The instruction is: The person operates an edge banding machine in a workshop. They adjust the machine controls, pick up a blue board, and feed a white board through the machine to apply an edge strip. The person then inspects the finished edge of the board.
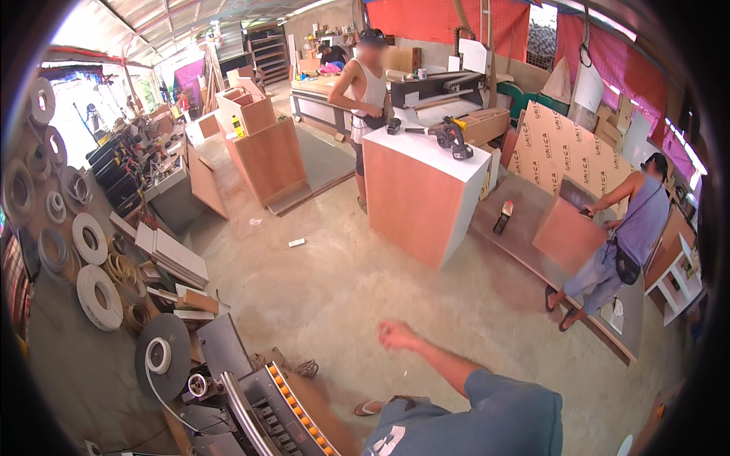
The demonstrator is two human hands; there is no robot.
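My right hand (395, 335) hangs over the concrete floor at the lower middle, at the end of my bare forearm and blue sleeve. Its fingers are loosely bent and a little apart, slightly blurred, and nothing shows in them. It touches nothing. Nearest to it, at the lower left, stands an edge-banding machine (300, 406) with a row of orange rollers. A roll of white edge tape (158, 356) lies on the machine's dark round disc, its strip running down into the machine. My left hand is out of sight.
A wooden cabinet (414, 199) with power tools on its white top stands ahead, a person (370, 95) behind it. At right, another person (635, 216) works at a wooden box (569, 232). Tape rolls (99, 298) hang at left beside stacked white boards (173, 257).
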